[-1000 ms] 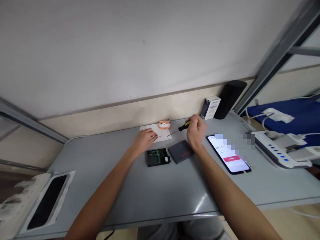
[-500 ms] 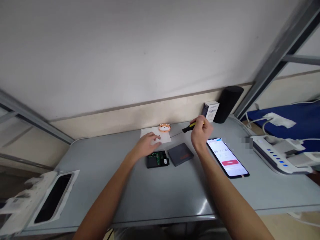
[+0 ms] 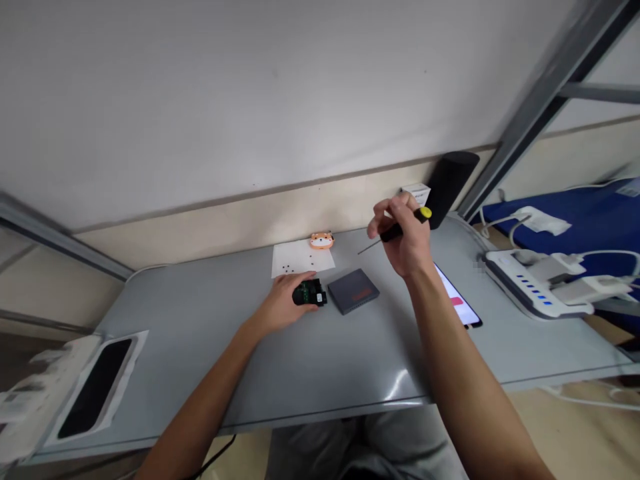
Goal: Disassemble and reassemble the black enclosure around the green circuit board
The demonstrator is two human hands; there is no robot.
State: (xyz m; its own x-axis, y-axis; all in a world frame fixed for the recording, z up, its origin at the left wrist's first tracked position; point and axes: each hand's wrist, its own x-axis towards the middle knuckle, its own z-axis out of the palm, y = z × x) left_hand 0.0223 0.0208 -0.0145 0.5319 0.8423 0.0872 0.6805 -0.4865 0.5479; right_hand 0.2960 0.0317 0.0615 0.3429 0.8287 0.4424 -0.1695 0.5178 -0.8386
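Both hands were busy: the left hand (image 3: 283, 303) lay curled over the small circuit-board case (image 3: 311, 293) on the worktop (image 3: 320, 373), while the right hand (image 3: 404, 237) pinched a screwdriver (image 3: 397, 230) raised above, its shaft slanting down-left toward that case.

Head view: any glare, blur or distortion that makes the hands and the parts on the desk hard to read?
Head view: wide-angle bending curves the grey desk edge; a glare streak sits near its front edge; the left hand on the black circuit board and the right hand gripping the screwdriver are fairly sharp; frame edges smear; part of the phone is pixelated.
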